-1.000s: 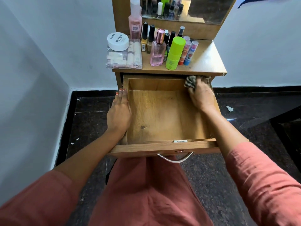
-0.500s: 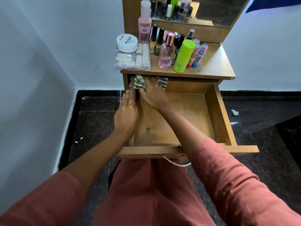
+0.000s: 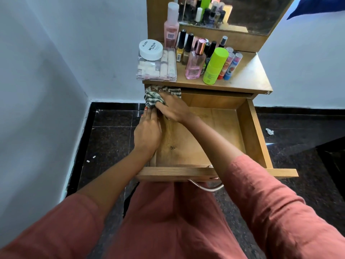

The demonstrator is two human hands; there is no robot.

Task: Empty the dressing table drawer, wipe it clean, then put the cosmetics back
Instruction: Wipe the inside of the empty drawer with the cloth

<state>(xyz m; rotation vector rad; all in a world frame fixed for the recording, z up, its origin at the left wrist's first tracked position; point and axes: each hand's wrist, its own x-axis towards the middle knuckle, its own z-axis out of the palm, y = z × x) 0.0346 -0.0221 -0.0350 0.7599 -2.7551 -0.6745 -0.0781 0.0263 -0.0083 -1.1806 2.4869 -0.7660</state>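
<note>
Two hands at the open drawer [image 3: 250, 135], which is pulled well out from under the dressing table top [image 3: 249, 77].

Right hand [image 3: 173, 109]: reaches across to the back left corner of the drawer, fingers clenched round a bunched green-and-white checked cloth [image 3: 153, 97]. Cloth is pressed into that corner, partly tucked under the table-top edge.

Left hand [image 3: 147, 133]: lies flat along the left drawer wall, fingers straight, grasping nothing; fingertips just beside the cloth.

Drawer floor: bare wood, one dark knot visible near the middle. Metal handle [image 3: 205, 186] hangs below the front panel.

Cosmetics all stand on the table top:
- white nail polish jar [image 3: 150, 50] on top of a clear plastic case [image 3: 156, 71], left edge
- tall pink bottle [image 3: 171, 25] behind them
- pink perfume bottle [image 3: 195, 66] and lime green canister [image 3: 214, 66] near the front
- small dark-capped bottles and lip balm tubes [image 3: 231, 66] clustered around these

Mirror [image 3: 252, 14] behind shows their reflections. Scrap of white paper [image 3: 269, 131] on the dark floor, right of the drawer.
</note>
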